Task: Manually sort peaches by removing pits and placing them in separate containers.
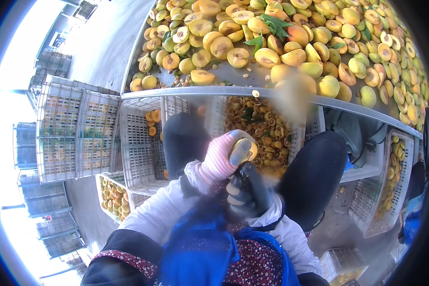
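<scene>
- Striped-gloved left hand [222, 155] curls closed around a yellow fruit [253, 151], apparently steadying it.
- Dark-gloved right hand [248, 188] bends just below; whether it grips anything, I cannot tell.
- Crate [298, 138] sits beneath, likely catching what falls.
- Halved fruit [267, 58] covers the table [186, 90], probably for easy reach.

The person's left hand [225, 155] covers much of a yellow fruit [253, 151]; whether the right hand [249, 191] grips anything is hidden. A pale smear [293, 97] blurs part of the front rim of the worktop [195, 90], whose far side the upper edge cuts off. Contents of the lower-right crate [337, 261] are indistinct.
</scene>
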Available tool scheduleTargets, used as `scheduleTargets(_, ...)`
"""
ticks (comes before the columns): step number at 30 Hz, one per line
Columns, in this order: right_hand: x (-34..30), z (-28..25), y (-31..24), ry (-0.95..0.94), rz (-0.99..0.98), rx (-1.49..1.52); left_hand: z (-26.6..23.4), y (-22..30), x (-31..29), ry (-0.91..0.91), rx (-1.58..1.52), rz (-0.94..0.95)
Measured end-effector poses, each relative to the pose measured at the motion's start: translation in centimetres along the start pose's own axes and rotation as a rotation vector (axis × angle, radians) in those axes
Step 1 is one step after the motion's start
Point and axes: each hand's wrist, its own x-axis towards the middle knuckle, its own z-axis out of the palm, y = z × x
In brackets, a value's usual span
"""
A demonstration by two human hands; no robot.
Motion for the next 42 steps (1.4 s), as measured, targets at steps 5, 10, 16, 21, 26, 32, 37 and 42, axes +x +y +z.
scheduleTargets(5,0.5,0.0,0.2,-0.248,-0.001,0.08,0.9,0.7,-1.5,0.157,-0.745,-0.436)
scheduleTargets(10,0.0,-1.2,-1.6,-0.292,-0.092,0.213,-8.9,-1.8,-1.8,0.711,-0.403,-0.101)
scheduleTargets(16,1.5,-2.5,-2.7,-0.057,-0.113,-0.029,-16.0,-0.9,2.3,0.576,1.094,-0.314)
scheduleTargets(21,1.5,-2.0,-3.7,0.205,-0.13,-0.077,-12.0,1.2,14.7,0.216,1.18,-0.412)
scheduleTargets(26,1.0,1.0,-4.5,0.492,-0.439,-0.504,-8.5,0.5,15.0,0.107,0.686,0.125)
scheduleTargets(32,0.9,5.3,-4.5,0.781,-0.866,-1.502,-2.5,2.4,6.0,-0.018,-0.555,-0.309)
scheduleTargets(37,1.9,1.2,-3.1,0.853,-1.389,-2.431,0.5,0.9,2.8,0.147,-0.794,-0.317)
scheduleTargets(42,2.3,0.6,-1.0,1.065,-1.092,-2.064,1.4,0.6,1.9,0.261,-0.523,-0.105)
